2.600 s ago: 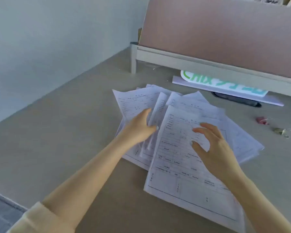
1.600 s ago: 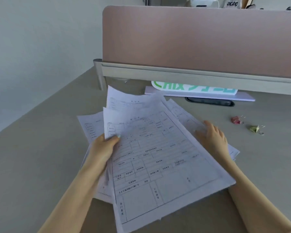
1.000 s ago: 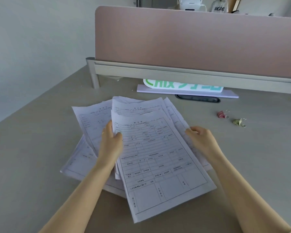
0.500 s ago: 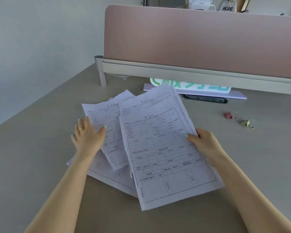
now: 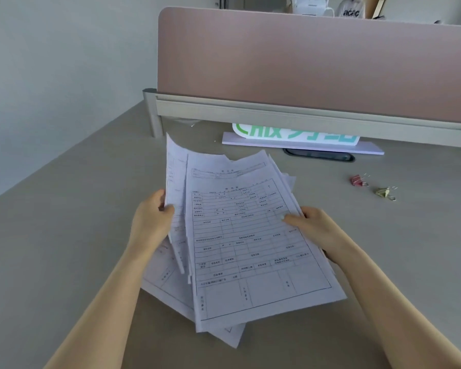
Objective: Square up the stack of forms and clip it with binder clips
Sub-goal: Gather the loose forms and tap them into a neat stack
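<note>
A loose stack of printed forms [image 5: 245, 235] is held between both hands, tilted up off the desk, its sheets fanned and uneven. My left hand [image 5: 151, 222] grips the left edge, thumb on top of several sheets that curl upward. My right hand [image 5: 314, 226] holds the right edge with its thumb pressed on the top form. The lowest sheets still rest on the desk near me. A red binder clip [image 5: 358, 180] and a yellow-green binder clip [image 5: 383, 192] lie on the desk to the right, apart from the paper.
A pink divider panel [image 5: 304, 62] on a grey rail closes off the back of the desk [image 5: 64, 235]. Under it lies a white sign with green letters [image 5: 298, 137] and a dark cable slot [image 5: 318, 155]. A wall runs along the left.
My left hand left the flat sheets on the left and took hold of the stack's left edge. The spread sheets have been pulled together and lifted up at the far end.
</note>
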`<state>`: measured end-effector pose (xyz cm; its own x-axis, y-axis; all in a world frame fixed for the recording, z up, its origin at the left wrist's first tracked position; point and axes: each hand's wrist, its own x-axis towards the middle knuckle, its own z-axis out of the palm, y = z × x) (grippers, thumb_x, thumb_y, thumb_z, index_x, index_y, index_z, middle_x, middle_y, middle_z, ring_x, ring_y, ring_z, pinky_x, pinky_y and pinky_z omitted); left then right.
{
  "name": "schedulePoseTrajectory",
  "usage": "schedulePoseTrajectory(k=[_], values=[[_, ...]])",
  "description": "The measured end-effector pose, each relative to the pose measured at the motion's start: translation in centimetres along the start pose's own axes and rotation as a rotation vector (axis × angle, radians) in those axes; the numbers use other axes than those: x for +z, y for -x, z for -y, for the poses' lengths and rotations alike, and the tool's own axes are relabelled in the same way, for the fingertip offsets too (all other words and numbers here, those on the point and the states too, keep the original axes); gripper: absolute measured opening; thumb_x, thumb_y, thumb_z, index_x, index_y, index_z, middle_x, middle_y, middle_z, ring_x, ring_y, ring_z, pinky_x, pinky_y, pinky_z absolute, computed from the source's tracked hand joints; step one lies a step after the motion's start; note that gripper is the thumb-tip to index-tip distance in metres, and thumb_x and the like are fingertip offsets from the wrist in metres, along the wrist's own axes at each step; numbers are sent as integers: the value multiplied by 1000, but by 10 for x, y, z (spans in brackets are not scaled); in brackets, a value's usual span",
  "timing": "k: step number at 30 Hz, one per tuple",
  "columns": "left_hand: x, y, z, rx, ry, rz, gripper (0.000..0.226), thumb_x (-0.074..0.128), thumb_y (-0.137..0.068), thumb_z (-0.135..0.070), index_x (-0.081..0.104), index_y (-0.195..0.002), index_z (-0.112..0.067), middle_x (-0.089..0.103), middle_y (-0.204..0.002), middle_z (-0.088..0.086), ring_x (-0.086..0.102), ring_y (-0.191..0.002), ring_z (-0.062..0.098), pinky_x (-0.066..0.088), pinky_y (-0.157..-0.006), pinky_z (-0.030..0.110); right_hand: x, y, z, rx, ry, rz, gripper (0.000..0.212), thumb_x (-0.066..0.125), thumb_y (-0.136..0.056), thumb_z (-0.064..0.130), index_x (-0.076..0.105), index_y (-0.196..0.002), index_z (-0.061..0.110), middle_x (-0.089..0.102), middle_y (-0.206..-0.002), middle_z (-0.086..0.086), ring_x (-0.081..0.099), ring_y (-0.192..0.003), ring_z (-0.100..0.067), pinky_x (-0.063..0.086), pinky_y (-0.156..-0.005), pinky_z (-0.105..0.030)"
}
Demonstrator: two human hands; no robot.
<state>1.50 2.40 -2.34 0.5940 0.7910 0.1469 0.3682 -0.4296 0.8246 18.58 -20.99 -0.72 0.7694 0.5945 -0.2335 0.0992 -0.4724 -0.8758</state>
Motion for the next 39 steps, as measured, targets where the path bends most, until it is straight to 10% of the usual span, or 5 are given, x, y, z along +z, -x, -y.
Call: schedulePoseTrajectory(k=[5,14,27,32,39], values=[[-15,3,-8,68,33,-332,22,39,-82,-9,47,-65,2,32,-57,13,24,-57,20,20,-52,28,1,-3,-2,20,-58,-21,18,62,-84,25,66,-100,19,73,-97,-4,71,-87,-22,59,-75,-35],[-19,-9,5,-120,32,246,27,56,-88,-19,62,-67,-3,48,-68,5,41,-66,16,26,-63,28,7,2,1,12,40,-60,44,57,-74,25,54,-102,-9,59,-110,-32,55,-101,-53,46,-86,-64],[-26,-10,8,-20,-197,456,51,59,-87,-24,35,-43,-21,28,-47,-11,25,-47,10,16,-53,28,14,-3,-5,-99,8,-347,23,46,-85,17,33,-66,14,33,-57,0,25,-50,-15,18,-39,-20],[-13,-5,3,-54,-298,316,52,54,-85,-46,45,-134,-29,26,-154,4,14,-143,26,20,-111,46,11,-4,-4,-33,-83,-366,21,43,-89,19,38,-72,7,37,-68,-7,32,-58,-18,24,-47,-25],[-4,-2,-8,-253,170,222,74,52,-85,-52,22,-147,-26,25,-155,-2,28,-140,23,27,-112,44,8,-7,-4,89,-298,-347,37,41,-92,22,53,-102,-12,52,-83,-11,48,-75,-23,38,-68,-33]])
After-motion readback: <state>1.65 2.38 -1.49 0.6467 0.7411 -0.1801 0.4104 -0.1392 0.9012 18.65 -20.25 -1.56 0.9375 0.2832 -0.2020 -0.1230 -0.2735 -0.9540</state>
